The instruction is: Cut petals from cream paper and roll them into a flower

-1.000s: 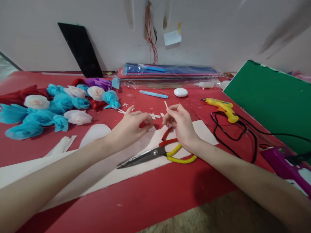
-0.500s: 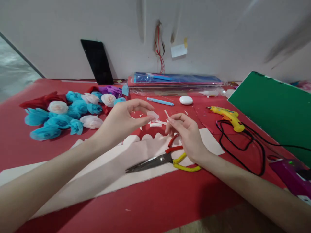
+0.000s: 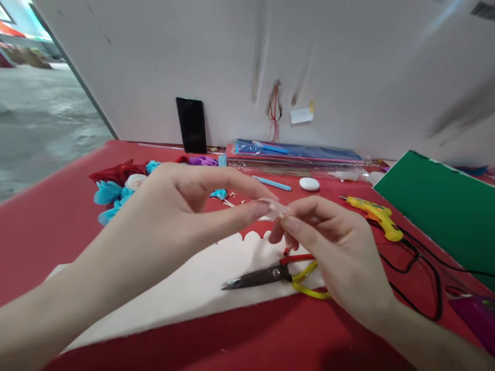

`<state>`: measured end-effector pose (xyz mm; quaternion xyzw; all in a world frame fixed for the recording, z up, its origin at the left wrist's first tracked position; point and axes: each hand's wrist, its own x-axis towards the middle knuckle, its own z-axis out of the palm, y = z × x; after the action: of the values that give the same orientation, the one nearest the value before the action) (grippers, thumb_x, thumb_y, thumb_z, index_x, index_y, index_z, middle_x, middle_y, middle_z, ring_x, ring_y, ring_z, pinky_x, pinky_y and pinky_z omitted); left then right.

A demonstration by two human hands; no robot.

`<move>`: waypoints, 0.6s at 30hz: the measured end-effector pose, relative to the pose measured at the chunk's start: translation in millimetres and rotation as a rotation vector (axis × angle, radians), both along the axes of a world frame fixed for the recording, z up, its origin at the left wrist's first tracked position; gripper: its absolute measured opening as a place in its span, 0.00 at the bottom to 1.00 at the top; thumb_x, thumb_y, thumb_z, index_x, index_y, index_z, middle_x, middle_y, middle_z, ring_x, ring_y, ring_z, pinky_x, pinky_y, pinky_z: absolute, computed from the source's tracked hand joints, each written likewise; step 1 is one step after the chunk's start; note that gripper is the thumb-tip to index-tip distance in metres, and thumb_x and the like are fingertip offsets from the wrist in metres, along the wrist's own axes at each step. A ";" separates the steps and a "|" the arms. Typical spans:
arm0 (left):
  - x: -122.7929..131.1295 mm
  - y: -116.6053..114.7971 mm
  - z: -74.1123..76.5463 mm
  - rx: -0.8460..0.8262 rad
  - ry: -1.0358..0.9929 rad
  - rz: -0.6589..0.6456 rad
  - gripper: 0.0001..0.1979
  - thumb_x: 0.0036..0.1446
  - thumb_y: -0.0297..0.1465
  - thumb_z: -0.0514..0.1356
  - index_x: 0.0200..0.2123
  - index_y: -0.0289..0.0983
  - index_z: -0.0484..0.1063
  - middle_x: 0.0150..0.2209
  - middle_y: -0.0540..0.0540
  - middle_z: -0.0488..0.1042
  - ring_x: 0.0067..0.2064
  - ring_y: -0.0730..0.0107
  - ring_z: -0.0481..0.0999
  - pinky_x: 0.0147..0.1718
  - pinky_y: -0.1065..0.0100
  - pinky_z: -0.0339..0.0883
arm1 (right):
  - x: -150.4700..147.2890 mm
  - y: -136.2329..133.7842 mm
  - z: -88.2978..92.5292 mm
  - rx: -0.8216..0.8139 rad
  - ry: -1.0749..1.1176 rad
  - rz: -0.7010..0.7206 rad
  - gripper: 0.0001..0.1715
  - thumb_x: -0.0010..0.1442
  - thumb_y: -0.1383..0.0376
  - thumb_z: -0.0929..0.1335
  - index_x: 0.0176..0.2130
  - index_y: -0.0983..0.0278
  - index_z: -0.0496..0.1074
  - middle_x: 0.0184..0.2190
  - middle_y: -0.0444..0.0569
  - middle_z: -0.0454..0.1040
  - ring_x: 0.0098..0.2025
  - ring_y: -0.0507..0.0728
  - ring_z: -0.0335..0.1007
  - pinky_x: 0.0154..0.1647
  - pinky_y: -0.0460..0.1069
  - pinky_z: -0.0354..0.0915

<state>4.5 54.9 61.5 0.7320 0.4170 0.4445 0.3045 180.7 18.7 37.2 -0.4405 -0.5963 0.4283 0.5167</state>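
My left hand (image 3: 181,206) pinches a small pale pink paper petal (image 3: 285,209) between thumb and fingertips. Opposite it, my right hand (image 3: 340,252) grips a thin pale rolled paper strip (image 3: 275,207), whose end meets the petal; the exact contact is partly hidden by fingers. Under both hands lies a long pale paper sheet (image 3: 174,293) with a scalloped far edge. Scissors (image 3: 255,279) with red and yellow handles rest on that sheet, partly covered by my right hand.
Blue, white and red paper flowers (image 3: 110,193) lie at the left. A yellow glue gun (image 3: 377,215) with a black cord sits right, near a green board (image 3: 444,211). Behind are a blue pen (image 3: 271,183), a white oval object (image 3: 309,184) and a leaning phone (image 3: 192,125).
My hands have come together, bringing the petal and the strip into contact. The camera view has shifted, and both hands appear larger and closer.
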 end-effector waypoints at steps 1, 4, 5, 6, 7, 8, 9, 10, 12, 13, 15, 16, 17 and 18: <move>-1.2 -1.6 0.6 0.023 0.029 -0.032 0.05 0.48 0.40 0.63 0.28 0.49 0.78 0.25 0.57 0.77 0.22 0.76 0.71 0.12 0.77 0.58 | -0.8 0.2 0.8 -0.002 0.025 0.012 0.04 0.57 0.65 0.68 0.29 0.60 0.71 0.23 0.37 0.75 0.25 0.45 0.66 0.28 0.38 0.63; -3.9 -3.5 0.8 0.069 0.087 -0.088 0.05 0.53 0.38 0.60 0.31 0.52 0.77 0.28 0.60 0.77 0.23 0.77 0.71 0.20 0.77 0.66 | -0.5 -0.6 1.4 -0.044 0.111 0.068 0.04 0.57 0.65 0.68 0.30 0.59 0.72 0.23 0.38 0.75 0.26 0.46 0.68 0.28 0.39 0.65; -4.2 -3.7 0.7 0.066 0.074 -0.100 0.05 0.53 0.38 0.60 0.31 0.52 0.77 0.28 0.60 0.77 0.23 0.78 0.72 0.22 0.76 0.68 | 0.3 -1.2 1.4 -0.072 0.139 0.090 0.04 0.57 0.66 0.68 0.29 0.59 0.72 0.23 0.39 0.75 0.26 0.46 0.68 0.28 0.40 0.65; -4.2 -4.0 0.5 0.064 0.062 -0.116 0.05 0.53 0.38 0.60 0.30 0.53 0.77 0.28 0.60 0.77 0.24 0.77 0.72 0.24 0.76 0.69 | 1.0 -1.8 1.5 -0.102 0.165 0.109 0.04 0.57 0.66 0.68 0.29 0.60 0.72 0.23 0.39 0.75 0.25 0.46 0.68 0.27 0.39 0.65; -3.9 -4.3 0.4 0.066 0.054 -0.129 0.05 0.52 0.38 0.60 0.30 0.53 0.77 0.29 0.60 0.77 0.25 0.76 0.73 0.25 0.75 0.70 | 1.8 -2.2 1.7 -0.129 0.190 0.126 0.05 0.56 0.66 0.68 0.29 0.60 0.72 0.22 0.39 0.75 0.25 0.45 0.68 0.27 0.39 0.64; -3.2 -4.8 0.2 0.072 0.050 -0.135 0.04 0.52 0.38 0.60 0.29 0.52 0.77 0.29 0.60 0.77 0.27 0.74 0.74 0.25 0.74 0.71 | 2.3 -2.5 1.9 -0.153 0.209 0.143 0.05 0.56 0.66 0.68 0.28 0.61 0.72 0.21 0.40 0.74 0.24 0.45 0.67 0.26 0.38 0.63; -2.4 -5.5 0.0 0.076 0.055 -0.137 0.04 0.51 0.38 0.61 0.29 0.52 0.77 0.29 0.60 0.78 0.29 0.73 0.76 0.26 0.74 0.71 | 2.7 -2.5 2.1 -0.171 0.228 0.157 0.06 0.56 0.66 0.68 0.27 0.61 0.73 0.21 0.40 0.74 0.23 0.45 0.66 0.25 0.38 0.63; -1.5 -6.2 -0.3 0.083 0.064 -0.132 0.03 0.51 0.38 0.62 0.29 0.51 0.77 0.29 0.60 0.78 0.30 0.71 0.76 0.26 0.74 0.72 | 2.8 -2.3 2.3 -0.184 0.243 0.167 0.06 0.56 0.66 0.68 0.27 0.62 0.73 0.21 0.40 0.74 0.22 0.44 0.66 0.24 0.38 0.62; 0.4 -7.4 -0.9 0.096 0.080 -0.111 0.02 0.50 0.38 0.62 0.29 0.51 0.76 0.30 0.61 0.78 0.31 0.71 0.77 0.25 0.74 0.72 | 2.5 -1.7 2.2 -0.197 0.257 0.178 0.06 0.56 0.66 0.68 0.27 0.62 0.73 0.20 0.40 0.74 0.22 0.44 0.66 0.23 0.38 0.62; 1.2 -7.8 -1.2 0.104 0.089 -0.099 0.02 0.49 0.38 0.62 0.28 0.51 0.76 0.29 0.61 0.78 0.30 0.72 0.76 0.24 0.75 0.71 | 2.2 -1.5 2.0 -0.196 0.255 0.178 0.05 0.56 0.67 0.68 0.28 0.62 0.73 0.20 0.40 0.74 0.22 0.44 0.66 0.23 0.38 0.62; 2.4 -8.1 -1.8 0.123 0.120 -0.074 0.02 0.50 0.39 0.62 0.28 0.51 0.75 0.28 0.62 0.78 0.30 0.72 0.76 0.19 0.76 0.68 | 1.5 -1.6 1.1 -0.181 0.240 0.167 0.04 0.56 0.67 0.68 0.28 0.61 0.73 0.21 0.40 0.74 0.23 0.44 0.67 0.24 0.37 0.63; 2.9 -8.1 -2.0 0.131 0.134 -0.064 0.03 0.50 0.40 0.62 0.27 0.51 0.75 0.28 0.62 0.78 0.29 0.71 0.77 0.16 0.76 0.66 | 1.1 -2.1 0.6 -0.171 0.228 0.158 0.04 0.56 0.67 0.68 0.28 0.61 0.73 0.21 0.40 0.74 0.23 0.44 0.67 0.25 0.37 0.63; 3.4 -8.0 -2.2 0.135 0.145 -0.056 0.03 0.50 0.40 0.61 0.27 0.52 0.75 0.28 0.62 0.78 0.29 0.71 0.77 0.14 0.76 0.65 | 0.8 -2.9 0.1 -0.156 0.210 0.145 0.04 0.56 0.67 0.69 0.28 0.61 0.73 0.21 0.39 0.74 0.24 0.44 0.67 0.25 0.37 0.63; 3.8 -8.1 -2.3 0.131 0.151 -0.050 0.03 0.50 0.40 0.61 0.27 0.51 0.75 0.27 0.62 0.78 0.29 0.70 0.77 0.13 0.76 0.64 | 0.5 -4.0 -0.1 -0.135 0.183 0.123 0.04 0.56 0.66 0.69 0.28 0.60 0.73 0.21 0.39 0.74 0.23 0.44 0.67 0.24 0.37 0.63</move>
<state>8.3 46.8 59.1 0.7919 0.3902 0.4068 0.2349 181.2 14.8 37.0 -0.3959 -0.5422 0.5367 0.5111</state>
